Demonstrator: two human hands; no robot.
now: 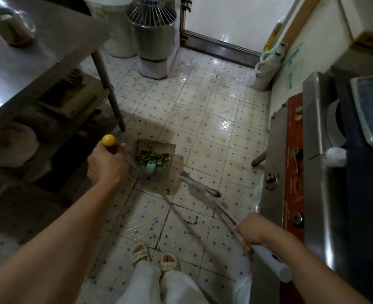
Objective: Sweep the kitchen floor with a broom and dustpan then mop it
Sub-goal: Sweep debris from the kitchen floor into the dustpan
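- Over on the left side, the left hand [106, 164] is wrapped shut around the top of a long upright handle capped by a yellow knob [109, 140]; the fingers curl under the knob with no gap showing, so the grip looks firm.
- Just right of that hand, the dustpan [152, 160] sits on the tiled floor [203, 128] near the steel table leg [113, 95]. It looks like thin, clear plastic, so I judge it light and a little flexible; lifted by the tall handle alone it would likely swing or tip, so keeping it level matters.
- Inside the pan lies a heap of green and yellow scraps [153, 156] with a pale green piece among them. They look like light wrappers or peelings, apt to spill if the pan is jolted.
- Right of the pan, and apart from it, the broom head [199, 186] rests low on the tiles, a narrow stiff-looking strip on a thin pale shaft.
- At the right, the right hand [252, 232] is closed tight around the broom shaft where it thickens into a grey grip; a hold lower down would give more control for short strokes, in my view.
- Hard to make out: the dustpan's handle below the left hand is blurred, the broom's bristles are too dark to read, and the fingertips of both hands are hidden behind the handles. No mop is in sight.
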